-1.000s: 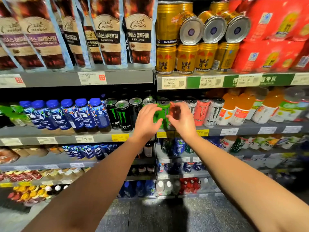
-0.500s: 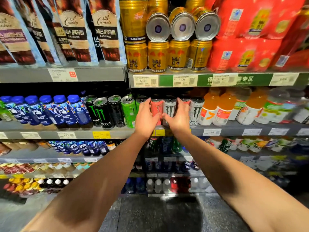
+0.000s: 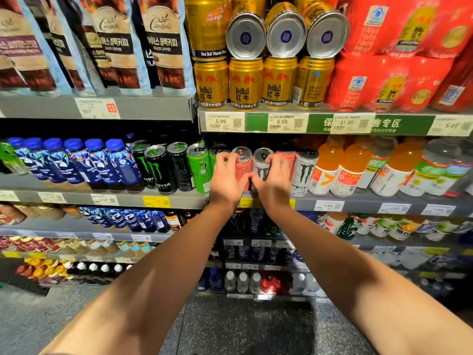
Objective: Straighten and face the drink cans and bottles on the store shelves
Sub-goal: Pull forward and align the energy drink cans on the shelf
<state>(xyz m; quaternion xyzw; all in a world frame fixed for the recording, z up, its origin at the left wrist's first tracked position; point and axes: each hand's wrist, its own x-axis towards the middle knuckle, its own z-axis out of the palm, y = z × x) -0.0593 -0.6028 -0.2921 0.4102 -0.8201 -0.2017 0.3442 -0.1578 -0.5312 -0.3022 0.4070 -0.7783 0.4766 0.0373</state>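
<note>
A row of Monster cans stands on the middle shelf. My left hand is wrapped around the pink can. Beside it, my right hand grips the white can. The two hands touch each other in front of the cans. To the left stand black cans and a green can. Another white can stands just right of my right hand. A second pink can shows behind my right hand's fingers.
Blue-capped bottles fill the shelf's left part, orange juice bottles its right. Above are gold Red Bull cans, some lying on their sides, coffee pouches and red packs. Lower shelves hold more drinks.
Both hands moved right along the shelf, from the green can to the pink and white cans, and now grip them more tightly. The view shifted right with them.
</note>
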